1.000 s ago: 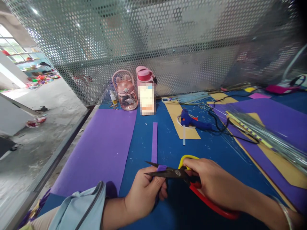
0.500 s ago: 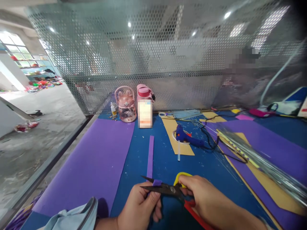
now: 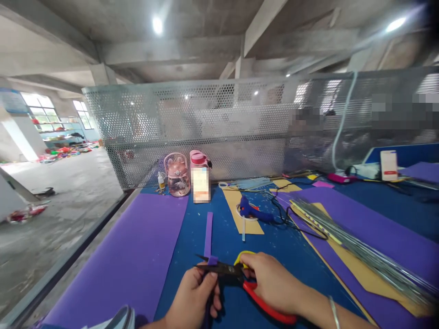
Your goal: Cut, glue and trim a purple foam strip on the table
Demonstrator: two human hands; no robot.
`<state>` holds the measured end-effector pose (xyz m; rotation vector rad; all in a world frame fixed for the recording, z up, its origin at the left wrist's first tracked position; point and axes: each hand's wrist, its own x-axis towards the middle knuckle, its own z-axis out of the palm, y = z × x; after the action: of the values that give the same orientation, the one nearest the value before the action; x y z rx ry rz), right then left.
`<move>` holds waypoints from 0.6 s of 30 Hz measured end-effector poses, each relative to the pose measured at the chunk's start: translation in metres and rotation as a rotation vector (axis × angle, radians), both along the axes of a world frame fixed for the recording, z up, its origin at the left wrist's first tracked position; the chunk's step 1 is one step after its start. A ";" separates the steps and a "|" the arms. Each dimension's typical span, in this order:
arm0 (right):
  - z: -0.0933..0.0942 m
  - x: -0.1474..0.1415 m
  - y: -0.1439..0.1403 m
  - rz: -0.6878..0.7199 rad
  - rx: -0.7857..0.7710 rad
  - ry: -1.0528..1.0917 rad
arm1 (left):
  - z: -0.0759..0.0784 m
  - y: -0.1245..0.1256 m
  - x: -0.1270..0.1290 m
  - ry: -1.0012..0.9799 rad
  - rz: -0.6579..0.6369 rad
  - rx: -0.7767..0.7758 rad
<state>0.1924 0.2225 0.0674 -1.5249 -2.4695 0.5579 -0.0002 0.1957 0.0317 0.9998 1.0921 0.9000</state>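
My left hand (image 3: 196, 292) pinches a narrow purple strip (image 3: 208, 233), which runs away from me over the blue tabletop (image 3: 192, 246). A small fold of the strip lies between the blades of the scissors (image 3: 226, 268), just past my left fingertips. My right hand (image 3: 270, 278) is closed round the scissors' handles, one yellow and one red. The blades are slightly apart and point left. Part of the strip under my left fingers is hidden.
A large purple sheet (image 3: 126, 246) lies left. Behind stand a pink bottle (image 3: 178, 176), another pink bottle (image 3: 198, 157) and a lit phone (image 3: 200, 185). Right of the strip are a blue glue gun (image 3: 255, 212), bundled wires (image 3: 363, 249) and yellow card (image 3: 236, 201). A perforated metal screen (image 3: 212, 119) closes the back.
The view has tilted up, showing more ceiling and a second phone at the right. Both hands keep their grip, and the scissor blades look slightly closer together over the strip.
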 end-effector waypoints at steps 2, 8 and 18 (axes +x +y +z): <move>-0.003 0.000 0.001 0.001 0.029 0.006 | -0.001 0.000 -0.001 0.015 0.018 0.017; -0.005 -0.001 0.001 0.000 0.052 0.000 | 0.002 -0.002 -0.003 0.045 0.026 0.047; 0.001 -0.003 -0.001 -0.002 0.008 -0.025 | 0.007 -0.002 -0.007 0.018 -0.034 0.020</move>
<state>0.1894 0.2214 0.0683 -1.5406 -2.4857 0.5313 -0.0067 0.1939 0.0386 1.0423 1.0799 0.8776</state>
